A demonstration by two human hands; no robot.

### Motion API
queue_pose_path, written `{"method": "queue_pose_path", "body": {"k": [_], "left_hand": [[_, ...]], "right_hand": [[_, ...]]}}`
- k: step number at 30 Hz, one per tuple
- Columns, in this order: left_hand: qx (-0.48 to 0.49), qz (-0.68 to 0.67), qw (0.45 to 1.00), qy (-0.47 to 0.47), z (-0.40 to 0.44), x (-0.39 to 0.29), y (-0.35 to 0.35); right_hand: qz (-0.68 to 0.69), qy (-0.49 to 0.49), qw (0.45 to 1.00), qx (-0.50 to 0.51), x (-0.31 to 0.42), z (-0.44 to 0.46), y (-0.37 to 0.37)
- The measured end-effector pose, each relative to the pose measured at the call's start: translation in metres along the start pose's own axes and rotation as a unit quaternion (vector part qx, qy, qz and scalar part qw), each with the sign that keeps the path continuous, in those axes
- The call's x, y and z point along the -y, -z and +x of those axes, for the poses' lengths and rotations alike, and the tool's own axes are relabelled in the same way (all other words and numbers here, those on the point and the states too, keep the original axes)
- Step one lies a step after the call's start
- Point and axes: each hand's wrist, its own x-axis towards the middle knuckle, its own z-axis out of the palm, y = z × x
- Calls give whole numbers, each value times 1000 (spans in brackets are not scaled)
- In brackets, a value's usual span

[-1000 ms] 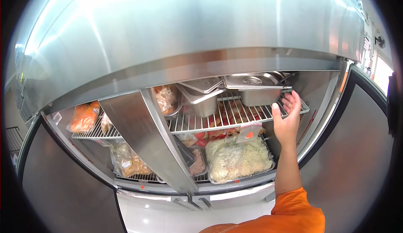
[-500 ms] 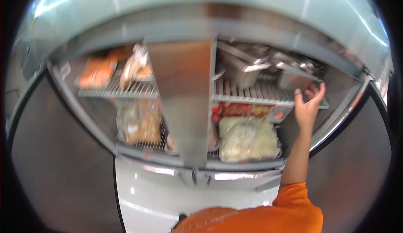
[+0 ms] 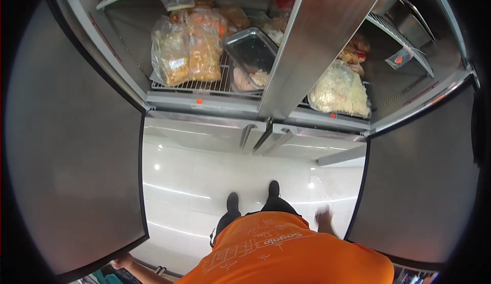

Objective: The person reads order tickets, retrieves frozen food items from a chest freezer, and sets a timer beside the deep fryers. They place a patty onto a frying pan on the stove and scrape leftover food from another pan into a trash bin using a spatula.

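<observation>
At the lower left, my left hand (image 3: 121, 261) is closed on the free edge of the left refrigerator door (image 3: 76, 146), with part of the fingers hidden behind it. My right hand (image 3: 323, 216) hangs beside my orange shirt, above the floor, smeared by motion; I make out nothing in it. Ahead, the refrigerator stands open. Its lower left shelf bears plastic bags of food (image 3: 204, 43) and a clear lidded tray (image 3: 250, 54). A big bag of pale shredded food (image 3: 340, 89) lies on the right side, below metal pans (image 3: 411, 28).
The right refrigerator door (image 3: 419, 176) stands wide open. A steel centre post (image 3: 322, 43) divides the compartments. Lower doors (image 3: 199, 130) lie beneath the shelves, and the glossy white floor (image 3: 189, 182) spreads around my dark shoes (image 3: 232, 202).
My right hand has left the upper right shelf by the metal pans and dropped beside my body. My left hand has come into view at the left door. The view has tilted down.
</observation>
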Motion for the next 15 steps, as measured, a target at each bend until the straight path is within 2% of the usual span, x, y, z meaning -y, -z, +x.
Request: {"method": "queue_pose_path", "body": {"k": [1, 2, 3, 5, 7, 8, 9, 13, 14, 15], "left_hand": [[17, 2, 1000, 15, 13, 4, 29], [46, 5, 999, 26, 23, 10, 68], [85, 4, 995, 48, 35, 28, 124], [102, -49, 988, 101, 21, 28, 138], [66, -111, 982, 140, 5, 15, 42], [72, -87, 980, 165, -9, 14, 17], [81, -54, 976, 195, -24, 13, -10], [178, 132, 919, 326, -106, 16, -133], [208, 163, 912, 313, -125, 17, -169], [232, 144, 942, 195, -136, 28, -211]], "right_hand": [[35, -82, 994, -65, -45, -19, 68], [84, -104, 983, -123, -67, -41, 135], [140, -91, 971, -171, -67, -63, 196], [271, -4, 934, -233, -30, -108, 304], [400, 123, 882, -215, 43, -147, 345], [442, 179, 861, -174, 80, -160, 339], [521, 229, 818, -87, 125, -182, 313], [387, 378, 839, -59, 198, -217, 175], [364, 406, 838, -34, 204, -233, 139], [347, 429, 834, 1, 208, -247, 107]]}}
